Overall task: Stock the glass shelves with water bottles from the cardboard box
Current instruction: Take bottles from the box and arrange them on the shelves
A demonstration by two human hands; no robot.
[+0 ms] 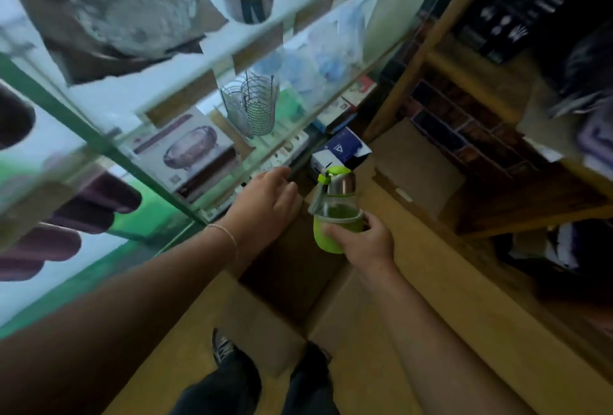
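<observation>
Green-sleeved water bottle (333,215) sits in my right hand (361,242), fingers wrapped round its lower half, held above the open cardboard box (285,268) at 6 o'clock from the glass shelves (205,59). My left hand (265,205) is empty, fingers loosely spread, hovering by the front edge of a lower shelf at about 9 o'clock from the bottle.

Risks as I judge them — the grip is low on the bottle and the steel-collared cap end is top-heavy, so a quick swing toward the shelf could tip it out of my fingers. The loose carry strap could snag on a shelf edge. Glass on glass: knocking the bottle against a pane could chip either.

In the way — the nearest shelf is crowded: a boxed glass bowl (189,152) at 10 o'clock, a wire basket (255,106) at 11, small cartons (338,145) at 12. Dark bottles (99,202) already lie on a shelf at 9 o'clock. Free space there is blurred; I cannot tell how much remains.
</observation>
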